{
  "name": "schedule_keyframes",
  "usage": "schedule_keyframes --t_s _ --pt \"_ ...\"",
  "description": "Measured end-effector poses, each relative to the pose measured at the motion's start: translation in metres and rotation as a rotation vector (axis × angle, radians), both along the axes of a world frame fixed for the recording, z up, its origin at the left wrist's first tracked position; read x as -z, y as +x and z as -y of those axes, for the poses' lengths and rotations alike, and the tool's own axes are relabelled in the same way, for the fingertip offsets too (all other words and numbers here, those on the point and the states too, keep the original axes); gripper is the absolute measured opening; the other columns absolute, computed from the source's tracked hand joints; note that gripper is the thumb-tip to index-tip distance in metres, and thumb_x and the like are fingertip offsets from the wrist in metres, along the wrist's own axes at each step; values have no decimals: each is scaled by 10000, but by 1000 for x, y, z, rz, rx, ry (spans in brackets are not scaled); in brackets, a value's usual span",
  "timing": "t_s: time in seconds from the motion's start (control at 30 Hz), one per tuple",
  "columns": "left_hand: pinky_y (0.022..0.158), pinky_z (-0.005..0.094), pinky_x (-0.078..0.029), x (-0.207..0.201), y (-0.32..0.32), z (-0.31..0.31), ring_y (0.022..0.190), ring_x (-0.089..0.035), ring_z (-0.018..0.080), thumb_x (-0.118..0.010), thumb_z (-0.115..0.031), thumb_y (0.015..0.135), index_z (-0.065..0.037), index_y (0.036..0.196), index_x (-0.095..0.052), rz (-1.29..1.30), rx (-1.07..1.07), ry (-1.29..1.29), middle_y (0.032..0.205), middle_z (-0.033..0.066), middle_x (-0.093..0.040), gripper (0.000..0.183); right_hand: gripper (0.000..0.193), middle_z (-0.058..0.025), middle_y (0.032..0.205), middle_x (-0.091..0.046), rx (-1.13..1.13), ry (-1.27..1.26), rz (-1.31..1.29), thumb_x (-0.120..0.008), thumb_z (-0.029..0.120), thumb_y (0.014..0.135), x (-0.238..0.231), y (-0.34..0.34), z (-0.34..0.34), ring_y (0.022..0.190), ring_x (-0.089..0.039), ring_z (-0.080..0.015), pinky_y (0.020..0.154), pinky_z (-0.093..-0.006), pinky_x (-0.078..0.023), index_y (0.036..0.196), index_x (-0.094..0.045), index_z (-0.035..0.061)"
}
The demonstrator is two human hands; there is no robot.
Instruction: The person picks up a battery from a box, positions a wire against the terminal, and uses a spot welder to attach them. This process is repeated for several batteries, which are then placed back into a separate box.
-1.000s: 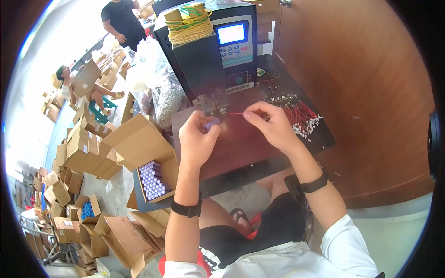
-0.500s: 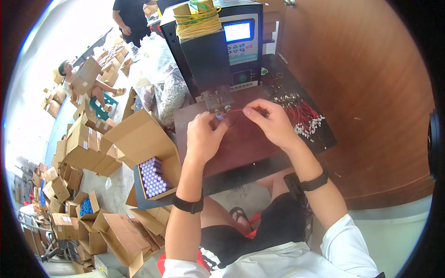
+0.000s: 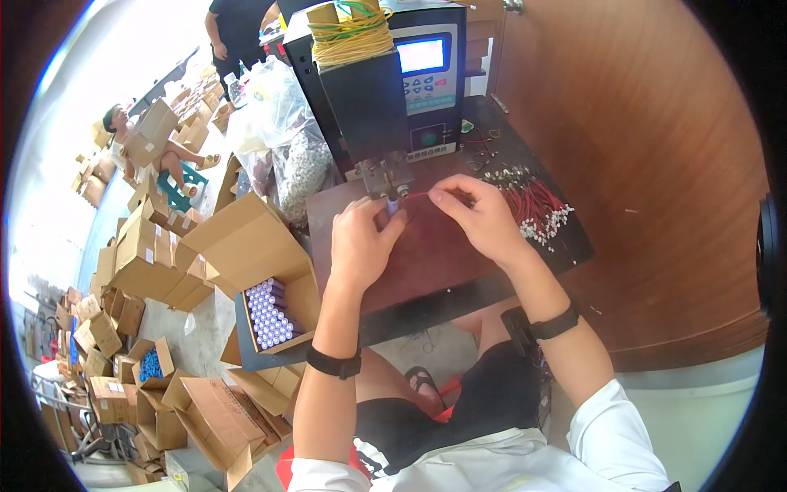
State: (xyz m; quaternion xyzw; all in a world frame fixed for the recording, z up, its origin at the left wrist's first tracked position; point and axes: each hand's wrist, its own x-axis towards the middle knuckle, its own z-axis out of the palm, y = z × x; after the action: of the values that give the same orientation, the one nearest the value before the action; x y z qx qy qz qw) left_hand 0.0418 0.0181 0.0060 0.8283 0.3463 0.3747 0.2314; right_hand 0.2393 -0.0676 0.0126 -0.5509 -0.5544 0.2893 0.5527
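My left hand (image 3: 361,238) grips a purple battery cell (image 3: 393,204) between thumb and fingers, its end up at the electrode tips of the spot welder (image 3: 387,176). From my right hand (image 3: 474,209), pinched closed, a thin red wire (image 3: 418,195) runs left to the top of the cell. How the wire's tip meets the cell is too small to make out. The welder's dark body, with a lit blue screen (image 3: 420,55) and buttons, stands just beyond my hands. A pile of red wires with white connectors (image 3: 533,205) lies right of my right hand.
Left of my left forearm, an open cardboard box (image 3: 305,297) holds rows of purple cells (image 3: 272,316). Clear plastic bags (image 3: 287,156) stand beside the welder. A wooden panel (image 3: 631,189) rises on the right. Two people are farther off, among many cartons (image 3: 152,254).
The cell in my left hand has tilted more upright under the welder tips. My right hand stays nearly still with the wire. The standing person in the background has shifted slightly right.
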Motion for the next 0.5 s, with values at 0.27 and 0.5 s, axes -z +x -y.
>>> schedule_keyframes --t_s 0.27,0.5 --pt "630 409 -444 0 0 1 644 -561 295 -777 -236 878 25 846 -703 -21 0 34 702 154 -582 273 211 -31 1012 -724 -3 3 -10 -701 176 1011 0 -1 0 957 -630 -99 879 -271 -499 1096 -723 -17" --pt "622 401 -438 1 -1 -1 636 -551 273 -778 -240 880 0 894 -742 -55 -4 14 702 145 -577 244 211 -31 1006 -726 -10 -8 21 -698 176 1012 1 -1 -2 941 -627 -95 865 -272 -504 1096 -726 -15"
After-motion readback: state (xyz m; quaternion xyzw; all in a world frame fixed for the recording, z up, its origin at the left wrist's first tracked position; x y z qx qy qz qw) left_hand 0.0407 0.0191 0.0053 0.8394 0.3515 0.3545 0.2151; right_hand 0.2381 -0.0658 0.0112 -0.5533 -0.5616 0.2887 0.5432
